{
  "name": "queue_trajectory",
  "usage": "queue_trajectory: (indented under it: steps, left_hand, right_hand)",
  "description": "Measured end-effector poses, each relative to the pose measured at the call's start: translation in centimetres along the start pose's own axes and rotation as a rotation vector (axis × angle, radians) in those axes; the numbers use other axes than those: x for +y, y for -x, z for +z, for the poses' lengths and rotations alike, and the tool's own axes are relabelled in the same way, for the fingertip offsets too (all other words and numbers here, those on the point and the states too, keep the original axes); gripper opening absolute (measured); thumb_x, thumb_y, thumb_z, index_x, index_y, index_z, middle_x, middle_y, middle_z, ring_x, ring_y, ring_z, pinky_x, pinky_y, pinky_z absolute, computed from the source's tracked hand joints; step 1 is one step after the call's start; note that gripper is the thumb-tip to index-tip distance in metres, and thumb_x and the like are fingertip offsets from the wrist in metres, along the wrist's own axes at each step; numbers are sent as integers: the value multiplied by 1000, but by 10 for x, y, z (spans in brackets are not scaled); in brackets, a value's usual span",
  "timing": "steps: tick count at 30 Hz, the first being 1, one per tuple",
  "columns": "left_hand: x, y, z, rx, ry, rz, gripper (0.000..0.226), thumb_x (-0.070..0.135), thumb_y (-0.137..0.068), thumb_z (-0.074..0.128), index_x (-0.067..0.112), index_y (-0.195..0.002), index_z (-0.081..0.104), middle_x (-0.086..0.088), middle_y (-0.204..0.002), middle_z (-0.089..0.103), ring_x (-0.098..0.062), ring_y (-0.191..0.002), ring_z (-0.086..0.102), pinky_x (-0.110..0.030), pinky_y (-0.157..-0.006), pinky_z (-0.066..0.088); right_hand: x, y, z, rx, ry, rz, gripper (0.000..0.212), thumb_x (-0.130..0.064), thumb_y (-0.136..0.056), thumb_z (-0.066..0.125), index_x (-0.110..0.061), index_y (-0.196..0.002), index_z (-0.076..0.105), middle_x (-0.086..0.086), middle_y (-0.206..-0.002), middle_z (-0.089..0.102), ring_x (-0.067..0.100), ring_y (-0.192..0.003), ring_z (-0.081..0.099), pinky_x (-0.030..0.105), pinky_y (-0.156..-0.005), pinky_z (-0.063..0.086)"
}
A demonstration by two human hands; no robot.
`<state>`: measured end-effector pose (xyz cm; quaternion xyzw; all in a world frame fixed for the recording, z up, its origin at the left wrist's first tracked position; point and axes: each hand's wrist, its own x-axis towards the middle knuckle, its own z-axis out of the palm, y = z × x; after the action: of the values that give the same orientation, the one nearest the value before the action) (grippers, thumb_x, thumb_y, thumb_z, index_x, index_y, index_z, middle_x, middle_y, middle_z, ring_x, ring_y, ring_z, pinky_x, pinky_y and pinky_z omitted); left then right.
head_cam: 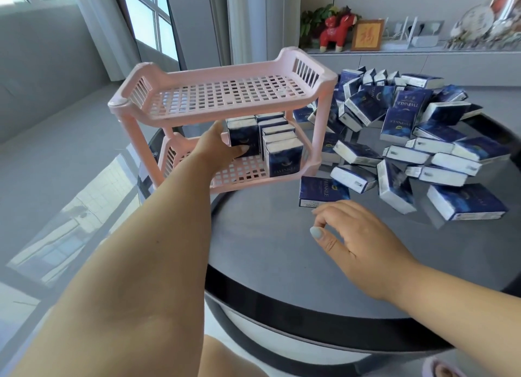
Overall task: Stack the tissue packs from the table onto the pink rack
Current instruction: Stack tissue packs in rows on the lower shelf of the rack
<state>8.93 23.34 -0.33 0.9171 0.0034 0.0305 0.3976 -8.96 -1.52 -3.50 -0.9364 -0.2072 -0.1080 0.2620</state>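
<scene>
Bright daylight pours in from the window [146, 15] at upper left — its panes glare off the glossy floor [70, 207]. Edges bow from wide-angle distortion; the far shelf [423, 48] looks soft, slightly blurred.

"TWINKLE" stood on the blue packs [324, 189], and a gold character on the framed plaque [367, 35].

The rack [225, 94] is pale pink plastic, its shelves pierced with a grid of square holes and its end walls slotted. The tissue packs [400, 122] heaped at the far right are deep navy with swirling lighter blue, white lettering and white sides, and they lie on a grey table [267, 249] rimmed in black. The right hand [358, 244] shows a pale mint thumbnail, and far off stands a red toy horse [337, 32] beside a gold-toned framed picture [368, 35].
</scene>
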Motion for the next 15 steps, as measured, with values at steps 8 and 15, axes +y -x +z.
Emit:
queue_trajectory:
  steps: [8,15]
  left_hand:
    - [17,31,-14,109,-23,-70,79,32,-86,72,15,-149,28,-8,-137,50,-24,-74,60,-41,-72,56]
    - [42,92,8,422,163,37,40,32,-84,73,18,-114,52,4,-97,59,-16,-84,57,-29,-72,42]
  right_hand:
    - [1,-1,0,-8,20,-3,50,-63,-89,21,-25,-86,53,-11,-95,58,13,-100,50,37,-89,42]
    - [2,-1,1,9,40,-15,49,-61,-89,22,-23,-82,52,-10,-90,57,13,-93,49,31,-83,41]
